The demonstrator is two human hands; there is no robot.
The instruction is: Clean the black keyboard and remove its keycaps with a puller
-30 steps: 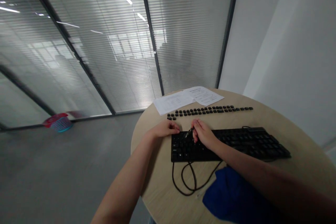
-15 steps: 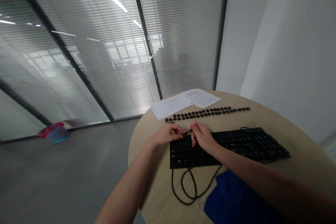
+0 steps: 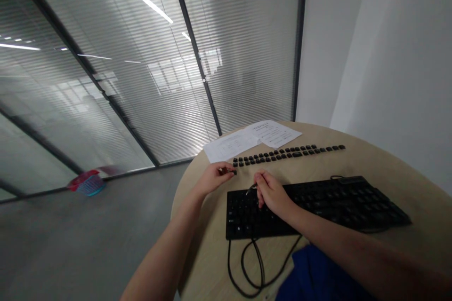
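Note:
A black keyboard (image 3: 328,202) lies on the round wooden table (image 3: 367,153). Beyond it, several loose black keycaps (image 3: 296,154) form two long rows. My left hand (image 3: 216,178) is at the left end of these rows, thumb and fingertips pinched on a small black keycap (image 3: 233,172) at the table surface. Over the keyboard's upper left part, my right hand (image 3: 270,190) is closed round a thin dark tool (image 3: 251,188), whose tip points left and down towards the keys. Exactly what kind of tool it is cannot be made out.
Printed papers (image 3: 233,145) lie at the table's far edge. The keyboard's black cable (image 3: 261,263) loops near the front edge, beside blue cloth (image 3: 318,273). A red and blue basket (image 3: 91,183) stands on the floor at left, near the glass partition.
My left hand has moved away from the tool tip, up and left to the end of the keycap rows. My right hand still holds the tool over the keyboard. The view has shifted slightly.

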